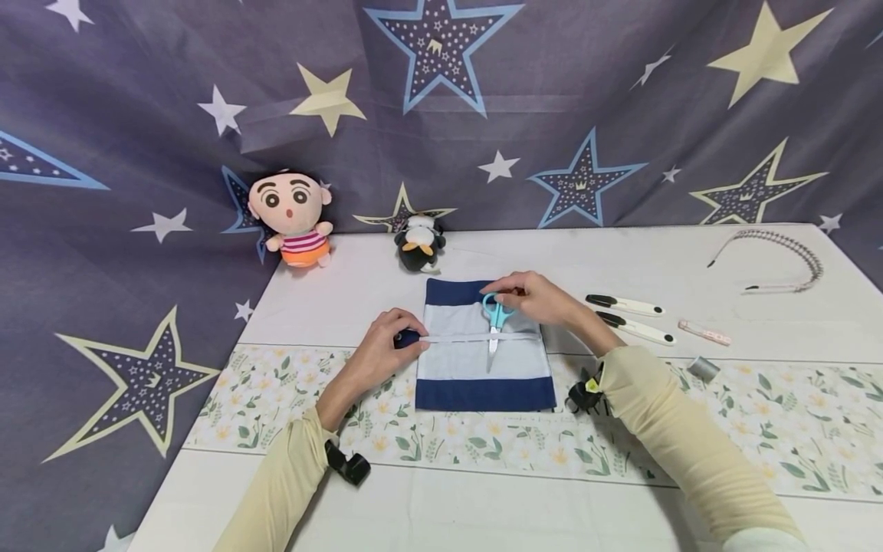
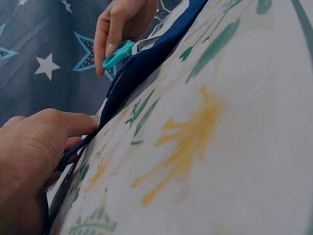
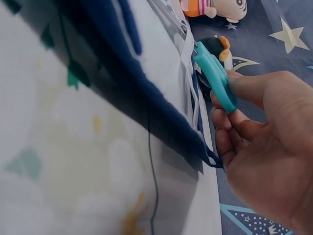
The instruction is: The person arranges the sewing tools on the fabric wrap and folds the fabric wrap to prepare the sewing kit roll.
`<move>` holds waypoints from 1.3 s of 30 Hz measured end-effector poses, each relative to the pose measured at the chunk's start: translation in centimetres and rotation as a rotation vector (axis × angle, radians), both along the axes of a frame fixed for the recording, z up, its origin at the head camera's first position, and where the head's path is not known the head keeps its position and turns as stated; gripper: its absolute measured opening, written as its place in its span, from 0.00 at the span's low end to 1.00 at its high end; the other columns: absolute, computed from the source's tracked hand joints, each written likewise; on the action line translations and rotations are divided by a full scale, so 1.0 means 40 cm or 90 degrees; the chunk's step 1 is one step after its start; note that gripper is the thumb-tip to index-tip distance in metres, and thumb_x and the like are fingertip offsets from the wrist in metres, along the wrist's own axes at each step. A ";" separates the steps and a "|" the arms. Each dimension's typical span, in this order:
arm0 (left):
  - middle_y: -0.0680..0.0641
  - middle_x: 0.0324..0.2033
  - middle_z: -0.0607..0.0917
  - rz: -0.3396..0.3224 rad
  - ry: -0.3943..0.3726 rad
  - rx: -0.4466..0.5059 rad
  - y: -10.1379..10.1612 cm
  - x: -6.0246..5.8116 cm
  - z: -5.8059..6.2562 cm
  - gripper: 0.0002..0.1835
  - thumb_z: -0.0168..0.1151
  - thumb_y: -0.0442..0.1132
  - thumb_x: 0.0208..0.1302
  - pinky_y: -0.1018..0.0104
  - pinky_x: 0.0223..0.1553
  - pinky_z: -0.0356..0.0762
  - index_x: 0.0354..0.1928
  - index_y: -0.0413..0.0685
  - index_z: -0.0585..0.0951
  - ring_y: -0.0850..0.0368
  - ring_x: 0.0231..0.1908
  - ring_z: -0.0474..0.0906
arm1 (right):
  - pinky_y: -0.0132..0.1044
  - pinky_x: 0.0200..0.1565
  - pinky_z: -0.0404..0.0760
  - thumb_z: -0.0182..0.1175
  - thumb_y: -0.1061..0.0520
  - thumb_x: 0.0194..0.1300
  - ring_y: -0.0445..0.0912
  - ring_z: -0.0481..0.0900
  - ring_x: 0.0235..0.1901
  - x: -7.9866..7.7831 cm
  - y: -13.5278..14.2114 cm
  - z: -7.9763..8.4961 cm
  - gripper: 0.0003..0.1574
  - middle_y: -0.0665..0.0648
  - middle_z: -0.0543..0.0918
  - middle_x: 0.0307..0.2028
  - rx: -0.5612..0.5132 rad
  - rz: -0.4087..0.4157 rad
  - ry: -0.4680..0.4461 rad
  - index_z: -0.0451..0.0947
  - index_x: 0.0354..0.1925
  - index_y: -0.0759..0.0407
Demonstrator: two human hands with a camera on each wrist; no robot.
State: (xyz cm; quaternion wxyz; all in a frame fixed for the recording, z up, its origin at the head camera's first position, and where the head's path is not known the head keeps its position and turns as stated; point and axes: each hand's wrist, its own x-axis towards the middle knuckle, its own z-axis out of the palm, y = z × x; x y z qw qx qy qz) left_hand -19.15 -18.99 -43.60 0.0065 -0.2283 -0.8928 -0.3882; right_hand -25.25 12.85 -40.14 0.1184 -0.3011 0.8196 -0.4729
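A white cloth piece with navy bands (image 1: 448, 395) lies flat on the table, and a narrow white strip (image 1: 455, 337) runs across it. My right hand (image 1: 534, 297) pinches the turquoise handles of small scissors (image 1: 491, 353) over the cloth's right half. The scissors' blades point toward me and cross the strip. At the strip's left end, my left hand (image 1: 388, 341) pinches a rounded dark blue piece (image 1: 407, 338) between thumb and fingers. In the left wrist view, that hand (image 2: 39, 152) is right at the navy edge (image 2: 132, 73). The right wrist view shows the thumb on the handles (image 3: 215, 81).
Two white-handled cutters (image 1: 635, 328), a small pink tool (image 1: 704, 333) and a grey thread spool (image 1: 704, 369) lie at the right. A headband (image 1: 814, 261) is farther back. A doll (image 1: 297, 222) and a penguin toy (image 1: 418, 245) sit along the starry backdrop. A floral runner (image 1: 290, 399) crosses the table.
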 end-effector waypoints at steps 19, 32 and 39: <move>0.48 0.53 0.79 0.002 -0.002 -0.001 -0.002 0.003 -0.003 0.07 0.69 0.43 0.70 0.47 0.52 0.70 0.46 0.51 0.86 0.47 0.53 0.72 | 0.35 0.28 0.64 0.52 0.66 0.79 0.42 0.60 0.21 0.010 -0.011 -0.009 0.18 0.61 0.76 0.25 0.017 0.042 0.008 0.81 0.60 0.69; 0.49 0.53 0.79 0.004 -0.006 0.000 -0.001 -0.002 -0.007 0.05 0.69 0.43 0.71 0.49 0.51 0.71 0.44 0.53 0.86 0.48 0.53 0.71 | 0.35 0.28 0.66 0.52 0.66 0.79 0.44 0.63 0.21 0.014 -0.020 -0.014 0.19 0.56 0.80 0.30 0.054 0.033 0.008 0.81 0.62 0.65; 0.49 0.53 0.79 0.003 -0.009 0.000 -0.001 -0.001 -0.007 0.05 0.69 0.43 0.71 0.49 0.51 0.71 0.44 0.53 0.86 0.48 0.53 0.71 | 0.40 0.34 0.68 0.55 0.67 0.77 0.48 0.68 0.27 0.021 -0.019 -0.019 0.18 0.57 0.77 0.36 0.060 0.030 0.049 0.81 0.61 0.68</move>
